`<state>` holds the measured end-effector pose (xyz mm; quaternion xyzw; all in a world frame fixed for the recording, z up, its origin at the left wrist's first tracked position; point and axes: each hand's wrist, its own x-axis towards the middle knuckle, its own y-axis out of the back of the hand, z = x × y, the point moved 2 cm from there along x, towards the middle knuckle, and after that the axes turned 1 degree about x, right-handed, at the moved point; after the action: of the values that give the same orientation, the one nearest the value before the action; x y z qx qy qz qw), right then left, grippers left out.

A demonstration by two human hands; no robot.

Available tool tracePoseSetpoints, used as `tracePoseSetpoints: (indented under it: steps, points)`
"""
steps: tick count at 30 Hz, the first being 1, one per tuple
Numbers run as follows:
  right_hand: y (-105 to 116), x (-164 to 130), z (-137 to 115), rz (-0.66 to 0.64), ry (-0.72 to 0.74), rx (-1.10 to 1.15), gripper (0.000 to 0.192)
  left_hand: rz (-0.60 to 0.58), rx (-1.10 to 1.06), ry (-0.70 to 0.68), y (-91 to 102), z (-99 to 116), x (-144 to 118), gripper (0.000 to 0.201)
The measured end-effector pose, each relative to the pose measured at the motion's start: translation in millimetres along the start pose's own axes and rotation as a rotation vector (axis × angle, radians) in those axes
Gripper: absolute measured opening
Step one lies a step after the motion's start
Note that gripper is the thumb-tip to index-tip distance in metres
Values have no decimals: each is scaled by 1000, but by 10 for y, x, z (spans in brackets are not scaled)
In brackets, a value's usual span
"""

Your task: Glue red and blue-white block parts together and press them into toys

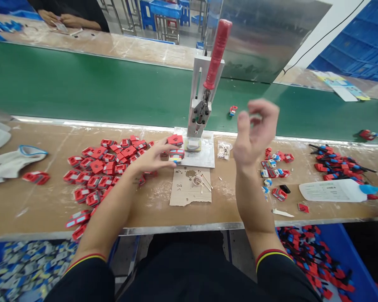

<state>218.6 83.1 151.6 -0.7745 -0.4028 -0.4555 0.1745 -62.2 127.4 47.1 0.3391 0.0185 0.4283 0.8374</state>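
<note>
My left hand [156, 158] is closed on a small red, white and blue toy car [176, 155], gripped between thumb and fingers beside the base of a hand press. A red toy car piece [175, 139] shows just above those fingers; whether they hold it too is unclear. The press has a red lever handle [218, 54] standing upright and a metal base plate [208, 155]. My right hand [256, 130] is raised over the belt's near edge, right of the press. It is slightly blurred, its fingers loosely curled and thumb apart, with nothing visible in it.
Red toy car bodies [103, 163] lie heaped on the left. Cotton swabs [223, 150] and stained cardboard [185, 195] are near the press. Rightward are toy parts [272, 173] and a white bottle [332, 190]. A green belt [113, 88] carries a small toy [233, 110]; another person's hands [61, 19] are beyond.
</note>
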Motion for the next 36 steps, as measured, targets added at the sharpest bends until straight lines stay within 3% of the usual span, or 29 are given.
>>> tracePoseSetpoints:
  steps: [1,3,6,9,13,20,25,29,32,36]
  points:
    - [111,-205,-70,-58,7,44,23,35,-80,0,33,46,-134,62]
    - [222,-565,-205,-304,-47,172,12,80,-329,-19,26,190,-365,68]
    - [202,-930,-375,-617,-100,326,40,13,-702,-24,-166,513,-540,75]
    - [153,-1096,-433,-699,-57,349,56,-106,-917,27,-428,797,-550,79]
    - [213,-1223,-356,-654,-104,420,52,-198,-1035,63,-631,928,-549,79]
    - [343,-1408,-358,-450,-358,601,69,-225,-1030,-33,-660,953,-624,70]
    - [333,-1464,-414,-348,-708,776,76,-211,-911,-179,-591,1039,-663,64]
    - [343,-1555,-410,-167,-996,1020,78,-176,-827,-251,-573,1087,-703,66]
    - [370,-1585,-403,-67,-1104,1119,73,-152,-815,-252,-578,1092,-714,62]
    - [411,-1590,-409,-32,-1185,1147,76,-144,-836,-242,-570,1086,-695,61]
